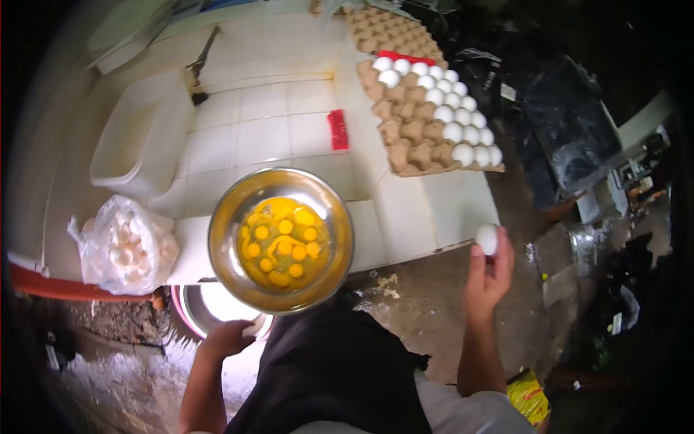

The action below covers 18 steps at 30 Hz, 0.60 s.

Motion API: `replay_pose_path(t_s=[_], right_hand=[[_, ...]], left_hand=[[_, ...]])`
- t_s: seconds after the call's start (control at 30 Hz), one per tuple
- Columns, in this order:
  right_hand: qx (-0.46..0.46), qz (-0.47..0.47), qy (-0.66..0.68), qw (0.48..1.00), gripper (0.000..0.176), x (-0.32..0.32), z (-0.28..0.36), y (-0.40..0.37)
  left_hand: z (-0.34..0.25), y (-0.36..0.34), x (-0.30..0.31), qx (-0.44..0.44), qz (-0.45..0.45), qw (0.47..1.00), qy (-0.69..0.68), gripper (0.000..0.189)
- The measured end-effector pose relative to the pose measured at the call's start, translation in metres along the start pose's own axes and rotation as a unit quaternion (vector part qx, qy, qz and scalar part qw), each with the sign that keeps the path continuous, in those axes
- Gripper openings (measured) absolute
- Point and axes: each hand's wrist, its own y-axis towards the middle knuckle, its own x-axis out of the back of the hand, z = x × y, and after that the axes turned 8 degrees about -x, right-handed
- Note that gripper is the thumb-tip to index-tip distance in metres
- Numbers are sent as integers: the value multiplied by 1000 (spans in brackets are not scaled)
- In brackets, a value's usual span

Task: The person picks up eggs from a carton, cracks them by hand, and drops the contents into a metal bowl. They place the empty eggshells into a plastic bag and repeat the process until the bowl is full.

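Note:
My right hand (490, 273) is out to the right of the counter corner, its fingers closed around a white egg (487, 239). Below the front edge of the bowl, my left hand (228, 338) is over a bucket (186, 307). Its back faces up and its fingers are mostly hidden, so what it holds, if anything, does not show. A steel bowl (329, 271) sits at the counter's front edge with several cracked eggs (286, 228) in it, most yolks whole. An egg tray (412, 134) stands at the right, partly filled with white eggs (463, 116).
A clear bag of eggshells (126, 249) sits at the counter's front left. Behind it is a white plastic tub (137, 134). A red piece (337, 130) lies on the white tiles (264, 137). More cardboard trays (394, 32) lie at the back. A yellow packet (529, 399) is at lower right.

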Motion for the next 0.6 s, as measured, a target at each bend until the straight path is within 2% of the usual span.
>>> replay_pose_path(t_s=[0.07,0.13,0.2,0.3,0.37,0.4,0.43,0.6], right_hand=[[-28,-12,2,1000,43,-1,2,-5],[-26,28,-1,999,43,-3,-8,-5],[-35,72,-55,995,43,-3,-13,-5],[-65,27,27,997,46,0,0,-4],[-73,20,66,995,47,-5,7,-6],[-31,28,52,998,47,-7,12,-6],[13,36,38,999,48,-9,15,-6],[-13,-2,45,999,46,2,-3,2]], left_hand=[[-22,-2,19,39,11,999,11,53],[-32,-2,29,57,33,998,12,54],[-29,-6,27,47,16,999,14,55],[-49,-10,41,84,71,994,-19,54],[-48,-11,39,71,91,993,-36,55],[-47,-12,38,55,111,991,-54,55],[-47,-13,37,32,106,992,-61,55],[-59,-16,49,42,86,992,-78,54]])
